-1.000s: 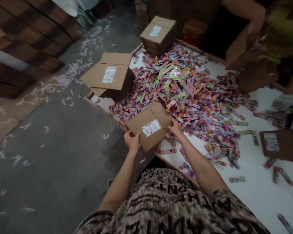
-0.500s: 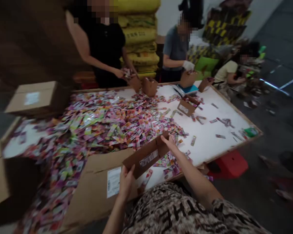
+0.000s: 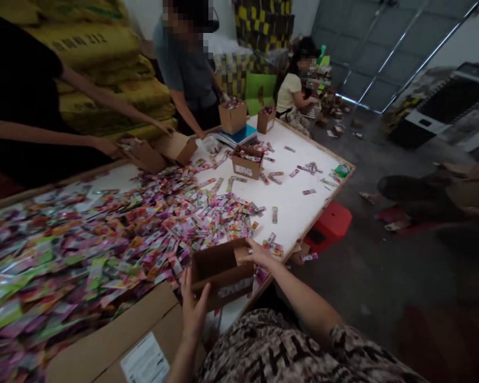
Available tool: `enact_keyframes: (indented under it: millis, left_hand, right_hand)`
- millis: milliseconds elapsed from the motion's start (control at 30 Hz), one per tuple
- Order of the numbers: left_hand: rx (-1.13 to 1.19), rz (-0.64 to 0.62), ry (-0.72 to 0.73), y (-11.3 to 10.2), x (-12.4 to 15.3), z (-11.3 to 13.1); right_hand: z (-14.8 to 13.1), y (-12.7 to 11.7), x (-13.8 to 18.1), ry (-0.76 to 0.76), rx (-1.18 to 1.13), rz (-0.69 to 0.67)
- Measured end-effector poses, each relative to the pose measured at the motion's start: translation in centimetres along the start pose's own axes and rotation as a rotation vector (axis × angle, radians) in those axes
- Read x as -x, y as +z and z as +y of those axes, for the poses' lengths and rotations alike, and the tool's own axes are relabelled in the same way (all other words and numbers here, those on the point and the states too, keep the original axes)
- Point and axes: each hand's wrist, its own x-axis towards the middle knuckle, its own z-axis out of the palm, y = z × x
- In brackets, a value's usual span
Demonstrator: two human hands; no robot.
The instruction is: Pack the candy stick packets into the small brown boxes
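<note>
In front of me a small brown cardboard box (image 3: 233,290) stands opened out, its top facing up and a printed label on its near side. My left hand (image 3: 192,308) grips its left end, with the thumb at the near wall and the fingers along the side. At the far right corner, my right hand (image 3: 258,253) holds the rim with the fingers over the edge. Small colourful sachets (image 3: 155,234) lie heaped just beyond the box. A larger carton (image 3: 120,335) with a white label is beside my left forearm.
Several filled small boxes (image 3: 247,163) stand across the white table (image 3: 291,186). Co-workers handle boxes along the far side; another person (image 3: 293,96) sits behind. Green tape (image 3: 342,170) lies near the right corner, and a red stool (image 3: 330,226) stands below the table's edge.
The flat folded cardboard has been opened into a box shape between my hands. My view has swung right. The co-worker in grey has lowered an arm to the table.
</note>
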Motion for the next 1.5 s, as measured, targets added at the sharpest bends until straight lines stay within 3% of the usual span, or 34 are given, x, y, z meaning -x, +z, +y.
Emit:
enact_keyframes:
  millis: [100, 200, 267, 367, 467, 633, 700, 800, 933, 1033, 1300, 1400, 1500]
  left_hand:
    - [-0.043, -0.107, 0.166, -1.0, 0.9, -1.0]
    - [-0.078, -0.310, 0.098, -1.9, 1.0, -2.5]
    - [-0.045, -0.297, 0.029, -2.1, 1.2, -2.8]
    - [0.027, -0.167, 0.024, -1.7, 2.1, -1.7]
    - [0.061, -0.050, 0.061, -0.2, 2.6, -1.1]
    - [0.015, 0.414, 0.110, 1.5, 2.8, -3.4]
    - [-0.141, 0.485, 0.204, 1.2, 3.3, -3.9]
    - [-0.419, 0.328, 0.420, 0.1, 4.1, -3.7]
    - [-0.587, -0.015, 0.653, -0.8, 4.8, -2.8]
    - [-0.672, -0.237, 0.735, -0.5, 4.9, -2.3]
    - [-0.937, -0.463, 0.528, 1.8, 4.2, -0.9]
    - [-0.896, -0.509, 0.525, 1.8, 3.7, -0.2]
    - [-0.870, -0.566, 0.510, 2.1, 2.2, 1.3]
  right_hand:
    - [2.0, 1.2, -0.4, -0.043, 0.098, 0.056]
    - [2.6, 2.5, -1.2, -0.101, 0.150, 0.001]
    - [1.6, 3.0, -1.1, -0.138, 0.165, -0.005]
    - [-1.6, 3.2, 0.0, -0.261, 0.227, -0.046]
    - [-3.9, 3.2, 1.1, -0.445, 0.453, -0.111]
    - [-2.0, 3.6, 3.3, -0.732, 0.766, 0.073]
    - [-0.9, 3.9, 4.3, -0.868, 0.791, 0.115]
    - [-0.2, 4.2, 5.6, -0.959, 0.755, 0.079]
    - [-0.2, 3.9, 7.1, -0.930, 0.694, -0.171]
    - [0.6, 3.7, 7.5, -0.911, 0.692, -0.261]
    - [3.5, 4.7, 6.6, -0.991, 0.865, -0.212]
    - [3.0, 4.2, 5.5, -0.916, 0.793, -0.264]
    - [1.5, 2.6, 2.3, -0.737, 0.590, -0.377]
